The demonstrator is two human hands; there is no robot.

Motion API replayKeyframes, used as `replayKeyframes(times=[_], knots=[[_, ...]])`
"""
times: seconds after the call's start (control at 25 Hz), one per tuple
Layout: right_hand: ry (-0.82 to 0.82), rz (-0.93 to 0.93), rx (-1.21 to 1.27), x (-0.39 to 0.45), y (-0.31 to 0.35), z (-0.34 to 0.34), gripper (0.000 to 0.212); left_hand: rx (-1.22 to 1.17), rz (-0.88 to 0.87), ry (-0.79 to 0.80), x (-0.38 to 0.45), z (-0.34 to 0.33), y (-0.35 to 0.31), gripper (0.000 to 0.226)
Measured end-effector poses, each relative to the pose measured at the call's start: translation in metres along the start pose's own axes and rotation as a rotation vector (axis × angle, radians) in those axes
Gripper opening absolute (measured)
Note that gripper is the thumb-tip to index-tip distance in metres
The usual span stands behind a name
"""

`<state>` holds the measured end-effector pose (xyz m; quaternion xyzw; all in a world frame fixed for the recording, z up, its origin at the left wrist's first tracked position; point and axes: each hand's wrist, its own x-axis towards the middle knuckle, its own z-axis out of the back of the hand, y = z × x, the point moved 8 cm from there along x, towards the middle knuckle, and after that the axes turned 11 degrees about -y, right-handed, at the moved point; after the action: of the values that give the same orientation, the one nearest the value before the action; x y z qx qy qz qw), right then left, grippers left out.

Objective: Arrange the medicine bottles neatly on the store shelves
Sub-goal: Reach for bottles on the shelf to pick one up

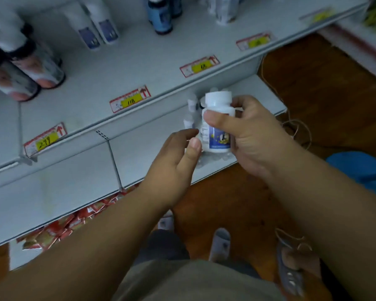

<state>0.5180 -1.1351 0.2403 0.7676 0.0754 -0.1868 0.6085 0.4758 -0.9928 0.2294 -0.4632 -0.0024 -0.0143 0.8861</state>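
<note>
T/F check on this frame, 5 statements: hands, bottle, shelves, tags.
1. The right hand grips a white bottle. True.
2. The left hand holds a second bottle. False: it is open, beside the bottle.
3. The bottle's cap is off. False: the white cap is on.
4. Yellow price tags line the upper shelf edge. True.
5. The floor is white tile. False: it is brown.

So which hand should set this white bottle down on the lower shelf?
Right. The right hand already grips the white bottle upright above the lower shelf, beside the other small bottles. The left hand is open, only near it.
</note>
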Motion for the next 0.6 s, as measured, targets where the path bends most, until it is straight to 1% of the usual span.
replayKeyframes(times=[0.04,0.12,0.2,0.28,0.36,0.4,0.48,0.6], knots=[[0.028,0.023,-0.031,-0.004,0.017,-0.008,0.078,-0.032,-0.021,-0.014,0.002,0.01,-0.013,0.067],[0.07,0.076,-0.093,-0.004,0.039,-0.03,0.076,-0.038,-0.062,-0.042,0.012,0.032,-0.028,0.071],[0.111,0.164,-0.183,0.002,0.054,-0.062,0.067,-0.035,-0.052,-0.066,0.025,0.054,-0.024,0.074],[0.127,0.229,-0.246,0.013,0.065,-0.094,0.055,-0.074,-0.014,-0.087,0.04,0.078,-0.013,0.071],[0.124,0.245,-0.282,0.029,0.074,-0.126,0.043,-0.083,-0.047,-0.149,0.061,0.107,-0.002,0.066],[0.127,0.263,-0.304,0.039,0.077,-0.143,0.04,-0.07,-0.072,-0.189,0.073,0.123,0.003,0.065],[0.145,0.298,-0.333,0.056,0.082,-0.175,0.042,0.019,-0.082,-0.223,0.095,0.149,0.018,0.073],[0.158,0.358,-0.409,0.083,0.091,-0.213,0.043,0.242,-0.092,-0.242,0.127,0.176,0.039,0.084]])
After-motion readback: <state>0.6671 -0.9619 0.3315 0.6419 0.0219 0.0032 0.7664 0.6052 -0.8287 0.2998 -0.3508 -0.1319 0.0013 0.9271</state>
